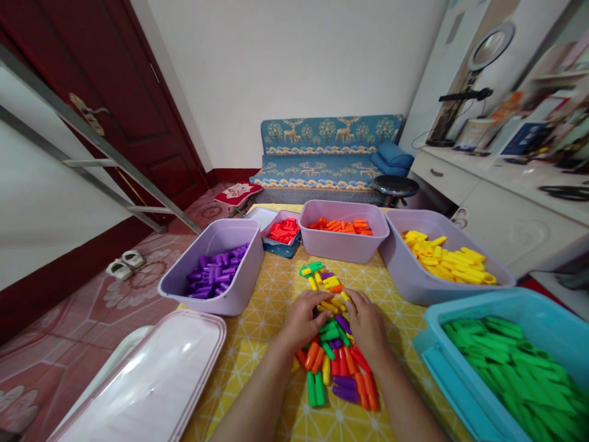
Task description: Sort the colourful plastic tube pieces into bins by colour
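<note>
A mixed pile of small plastic tubes, like pen caps, lies on the yellow patterned tablecloth [257, 350]. Green tubes [315, 389], orange tubes [367, 391], purple tubes [345, 389] and yellow tubes [331, 282] are mingled in it. My left hand [304, 319] reaches into the pile's upper part, its thumb and forefinger curled around yellow tubes. Opposite it, my right hand [367, 322] has a yellow tube [345, 296] at its thumb and fingertips. The other fingers of both hands are partly hidden.
Around the pile stand a bin of purple tubes [252, 270], a small box of red tubes [279, 248], a bin of orange tubes [343, 247], a bin of yellow tubes [405, 276] and a turquoise bin of green tubes [453, 374]. A pale lid [156, 374] lies at left.
</note>
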`<state>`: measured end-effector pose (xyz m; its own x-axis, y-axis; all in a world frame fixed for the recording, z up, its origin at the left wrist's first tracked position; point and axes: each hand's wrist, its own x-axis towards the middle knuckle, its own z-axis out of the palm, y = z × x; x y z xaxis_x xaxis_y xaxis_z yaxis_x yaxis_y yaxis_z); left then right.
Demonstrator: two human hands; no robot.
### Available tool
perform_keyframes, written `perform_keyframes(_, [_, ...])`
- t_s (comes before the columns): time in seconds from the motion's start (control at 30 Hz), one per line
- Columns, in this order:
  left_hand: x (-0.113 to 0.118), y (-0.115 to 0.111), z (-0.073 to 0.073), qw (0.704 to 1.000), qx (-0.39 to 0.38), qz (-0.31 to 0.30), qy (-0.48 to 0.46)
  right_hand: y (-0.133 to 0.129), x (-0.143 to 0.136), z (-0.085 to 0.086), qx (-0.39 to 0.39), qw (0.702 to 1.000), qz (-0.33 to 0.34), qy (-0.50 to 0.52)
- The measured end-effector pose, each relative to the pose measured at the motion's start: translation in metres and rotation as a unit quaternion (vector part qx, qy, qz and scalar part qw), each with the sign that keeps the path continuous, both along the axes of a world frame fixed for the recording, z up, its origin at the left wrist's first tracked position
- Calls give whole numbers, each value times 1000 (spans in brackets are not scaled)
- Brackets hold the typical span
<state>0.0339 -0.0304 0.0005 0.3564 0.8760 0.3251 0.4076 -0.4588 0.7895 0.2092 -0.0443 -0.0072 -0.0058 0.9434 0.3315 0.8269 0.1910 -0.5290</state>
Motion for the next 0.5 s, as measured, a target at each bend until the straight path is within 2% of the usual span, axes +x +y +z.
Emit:
perform_keyframes(0.07, [1,1,-4,1000,-6,12,-11,2,-2,2,9,1000,-5,14])
perform_keyframes(0.17, [2,2,-7,999,-18,26,-21,3,-5,7,-27,999,26,-16])
perform_keyframes(0.37, [3,0,-2,999,3,41,-9,0,-6,7,-45,996,42,-70])
perform_keyframes(0.5, [3,-2,1,1000,14,25,3,-3,-2,9,-42,999,5,6])
